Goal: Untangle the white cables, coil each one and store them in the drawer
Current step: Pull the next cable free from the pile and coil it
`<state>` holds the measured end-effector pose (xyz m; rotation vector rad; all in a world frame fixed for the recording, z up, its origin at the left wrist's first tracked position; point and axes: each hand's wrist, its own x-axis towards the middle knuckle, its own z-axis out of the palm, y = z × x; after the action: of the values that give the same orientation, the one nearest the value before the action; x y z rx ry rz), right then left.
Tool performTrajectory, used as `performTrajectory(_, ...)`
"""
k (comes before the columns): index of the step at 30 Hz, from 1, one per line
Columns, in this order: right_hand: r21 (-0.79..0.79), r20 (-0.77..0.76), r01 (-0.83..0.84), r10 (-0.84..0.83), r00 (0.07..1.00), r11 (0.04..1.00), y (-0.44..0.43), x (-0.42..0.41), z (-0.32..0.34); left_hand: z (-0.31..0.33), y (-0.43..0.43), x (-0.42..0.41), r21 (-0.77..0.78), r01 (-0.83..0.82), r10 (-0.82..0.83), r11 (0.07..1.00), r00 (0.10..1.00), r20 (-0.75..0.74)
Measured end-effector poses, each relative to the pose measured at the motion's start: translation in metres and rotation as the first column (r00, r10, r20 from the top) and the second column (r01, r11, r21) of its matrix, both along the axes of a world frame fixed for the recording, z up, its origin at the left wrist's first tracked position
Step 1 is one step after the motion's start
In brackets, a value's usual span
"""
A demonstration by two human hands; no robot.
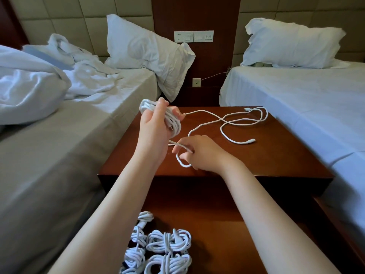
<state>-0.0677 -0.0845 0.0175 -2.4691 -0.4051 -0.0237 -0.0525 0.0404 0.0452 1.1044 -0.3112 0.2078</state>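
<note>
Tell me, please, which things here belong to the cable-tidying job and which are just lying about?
Job: left hand gripping the half-wound coil; right hand pinching its tail; loose cable on the nightstand; finished coils in the drawer.
Lying about: pillows, crumpled duvet, wall sockets.

No wording is reading clearly anywhere in this view.
A short row of small dark marks is showing on the white robe (80, 50) lying crumpled on the left bed, but it is coming through too small and blurred to read. The socket plate (179, 36) and the switch plates (203, 36) on the wooden wall panel, and the small wall plate (196, 82) lower down, are showing nothing legible at this size.
</note>
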Motion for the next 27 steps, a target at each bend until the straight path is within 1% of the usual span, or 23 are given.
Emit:
performTrajectory(2,-0.070,0.058,0.053,-0.049,0.997,0.996,-0.002,-0.001,0.007,-0.002,0.002,0.003,0.121,-0.168,0.161,0.978,0.985,0.061)
performTrajectory(4,-0.086,0.123,0.111,-0.100,0.987,0.990,-0.004,-0.001,0.009,-0.003,0.003,0.003,0.192,-0.323,0.297,0.927,0.943,0.154)
performTrajectory(7,-0.078,0.197,0.152,-0.135,0.971,0.985,-0.006,-0.001,0.010,-0.005,0.004,0.005,0.306,-0.527,0.433,0.793,0.841,0.325)
performTrajectory(9,-0.055,0.285,0.193,-0.170,0.943,0.980,-0.012,0.000,0.009,-0.010,0.010,0.009,0.379,-0.633,0.480,0.675,0.767,0.426)
performTrajectory(11,0.005,0.349,0.202,-0.191,0.918,0.979,-0.018,0.001,0.009,-0.014,0.016,0.013,0.435,-0.689,0.511,0.580,0.724,0.464)
performTrajectory(13,0.093,0.336,0.135,-0.159,0.928,0.986,-0.021,0.002,0.008,-0.019,0.018,0.016,0.480,-0.701,0.512,0.528,0.714,0.479)
performTrajectory(15,0.179,0.315,0.080,-0.134,0.940,0.981,-0.019,0.001,0.007,-0.023,0.017,0.017,0.516,-0.723,0.496,0.459,0.690,0.526)
performTrajectory(18,0.369,0.239,0.048,-0.145,0.960,0.928,-0.019,0.000,0.011,-0.029,0.019,0.019,0.549,-0.760,0.473,0.347,0.647,0.597)
performTrajectory(20,0.380,0.215,0.041,-0.131,0.968,0.924,-0.018,0.000,0.012,-0.028,0.022,0.017,0.607,-0.751,0.479,0.260,0.646,0.594)
performTrajectory(22,0.361,0.268,0.022,-0.126,0.955,0.932,-0.016,0.002,0.010,-0.027,0.020,0.013,0.684,-0.712,0.450,0.162,0.670,0.590)
performTrajectory(23,0.365,0.302,0.012,-0.131,0.944,0.931,-0.015,0.002,0.009,-0.026,0.019,0.010,0.714,-0.688,0.429,0.130,0.688,0.585)
performTrajectory(24,0.369,0.335,0.008,-0.141,0.932,0.929,-0.014,0.002,0.009,-0.027,0.018,0.010,0.739,-0.662,0.408,0.124,0.713,0.570)
performTrajectory(25,0.370,0.368,0.008,-0.155,0.917,0.929,-0.015,0.003,0.010,-0.028,0.017,0.010,0.765,-0.628,0.393,0.144,0.745,0.539)
performTrajectory(26,0.370,0.402,0.009,-0.169,0.900,0.929,-0.016,0.002,0.010,-0.029,0.017,0.012,0.796,-0.577,0.381,0.186,0.789,0.483)
performTrajectory(27,0.377,0.433,0.008,-0.184,0.883,0.926,-0.017,0.003,0.010,-0.029,0.016,0.014,0.825,-0.505,0.356,0.254,0.842,0.405)
